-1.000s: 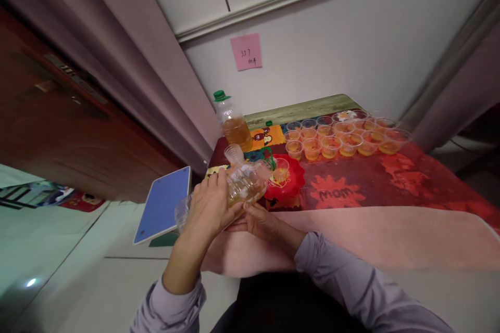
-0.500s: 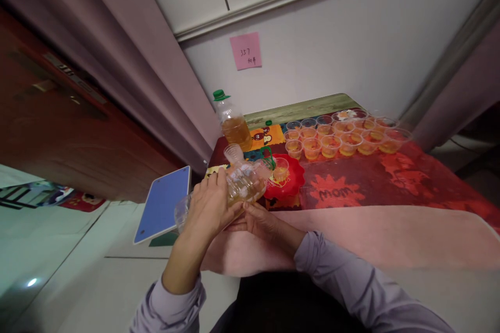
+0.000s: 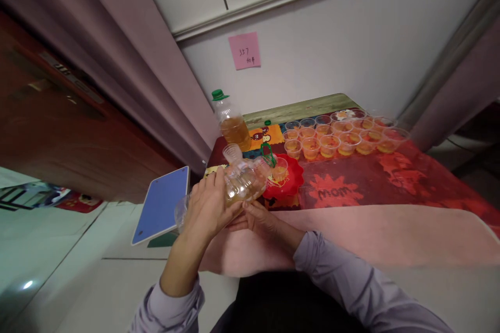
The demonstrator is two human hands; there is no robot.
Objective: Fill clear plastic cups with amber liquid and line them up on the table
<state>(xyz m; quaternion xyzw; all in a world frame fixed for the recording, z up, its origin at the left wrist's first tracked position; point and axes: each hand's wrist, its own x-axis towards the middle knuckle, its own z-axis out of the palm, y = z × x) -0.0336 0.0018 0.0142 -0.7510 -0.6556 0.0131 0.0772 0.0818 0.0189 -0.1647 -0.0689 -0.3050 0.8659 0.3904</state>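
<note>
A clear plastic bottle with amber liquid lies tilted, its mouth low toward a clear plastic cup. My left hand wraps over the bottle's body from above. Under its side, my right hand grips the same bottle. The cup rests on a red scalloped plate. A green ring shows by the bottle's neck. Just behind the bottle are clear stacked cups, partly hidden by it. Whether liquid is flowing from the mouth I cannot make out.
A second bottle with a green cap stands at the back left. Rows of clear cups with amber liquid fill the table's back right. A small green cap lies near them. A blue board is left of the table.
Both hands keep their hold on the tilted bottle. The whole view has shifted very slightly; nothing else has visibly moved.
</note>
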